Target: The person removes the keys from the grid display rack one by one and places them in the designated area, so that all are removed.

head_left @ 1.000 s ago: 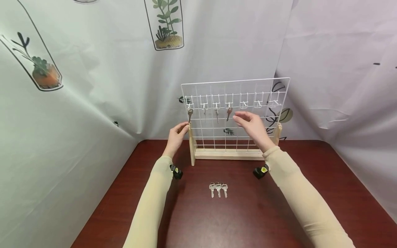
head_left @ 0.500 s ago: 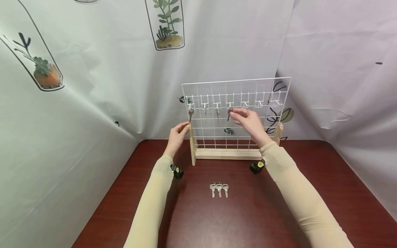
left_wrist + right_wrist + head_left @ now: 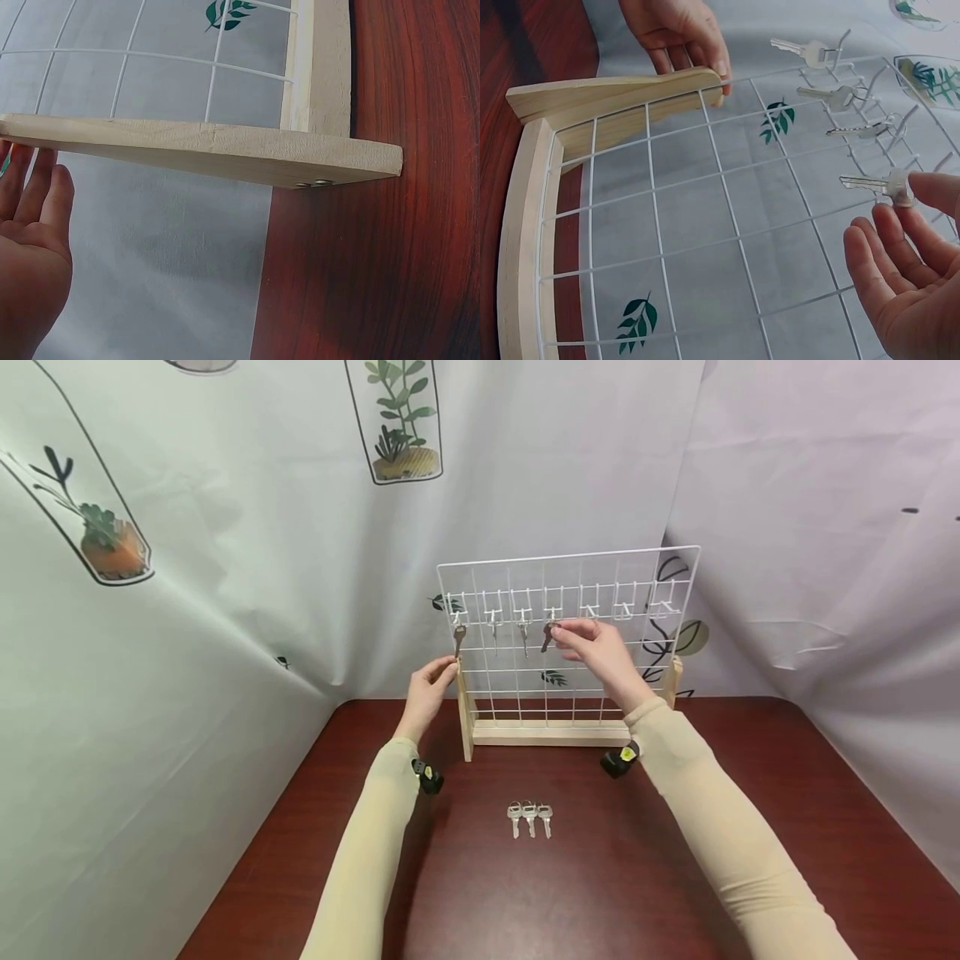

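Observation:
A white wire grid rack (image 3: 570, 557) on a wooden stand (image 3: 555, 735) has a row of hooks. My right hand (image 3: 603, 658) pinches the bow of a key (image 3: 866, 183) by the fourth hook from the left; the blade points down and to the left in the head view. Whether its ring sits on the hook is hard to tell. Three other keys hang to the left, the outermost being a darker-looking key (image 3: 460, 639). My left hand (image 3: 426, 695) holds the top of the stand's left wooden upright (image 3: 210, 142) between thumb and fingers.
Three silver keys (image 3: 529, 811) lie side by side on the dark red table (image 3: 540, 893), in front of the rack. Three white hooks (image 3: 624, 610) without keys are on the right. A printed cloth (image 3: 562, 460) hangs close behind the rack.
My right hand has moved left from beside the fourth key and taken hold of it, and the key now tilts. The left hand stays on the upright.

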`<state>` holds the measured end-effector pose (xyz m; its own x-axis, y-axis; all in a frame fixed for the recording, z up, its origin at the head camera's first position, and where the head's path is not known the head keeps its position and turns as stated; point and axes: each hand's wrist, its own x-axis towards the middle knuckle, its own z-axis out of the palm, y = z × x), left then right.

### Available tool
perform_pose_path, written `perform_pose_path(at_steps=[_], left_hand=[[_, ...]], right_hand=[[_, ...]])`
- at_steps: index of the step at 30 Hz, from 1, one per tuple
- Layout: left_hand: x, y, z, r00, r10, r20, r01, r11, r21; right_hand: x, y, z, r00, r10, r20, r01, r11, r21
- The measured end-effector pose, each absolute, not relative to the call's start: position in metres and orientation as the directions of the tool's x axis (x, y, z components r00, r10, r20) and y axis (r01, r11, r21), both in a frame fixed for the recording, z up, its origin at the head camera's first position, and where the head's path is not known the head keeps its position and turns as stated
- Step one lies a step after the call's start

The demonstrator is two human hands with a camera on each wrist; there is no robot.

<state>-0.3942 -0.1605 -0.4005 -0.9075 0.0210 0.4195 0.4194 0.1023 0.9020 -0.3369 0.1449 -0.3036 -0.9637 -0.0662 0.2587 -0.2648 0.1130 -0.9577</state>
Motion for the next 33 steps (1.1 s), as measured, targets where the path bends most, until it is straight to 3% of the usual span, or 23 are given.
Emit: perform_pose_path(at_steps=[33], left_hand=[[-0.3935, -0.1596, -0.4012, -0.906, 0.015, 0.424, 0.423, 0.087, 0.902]], right_hand=[[-0.3378, 0.1359, -0.2998, -0.949, -0.009, 0.314, -0.309, 0.207, -0.928]])
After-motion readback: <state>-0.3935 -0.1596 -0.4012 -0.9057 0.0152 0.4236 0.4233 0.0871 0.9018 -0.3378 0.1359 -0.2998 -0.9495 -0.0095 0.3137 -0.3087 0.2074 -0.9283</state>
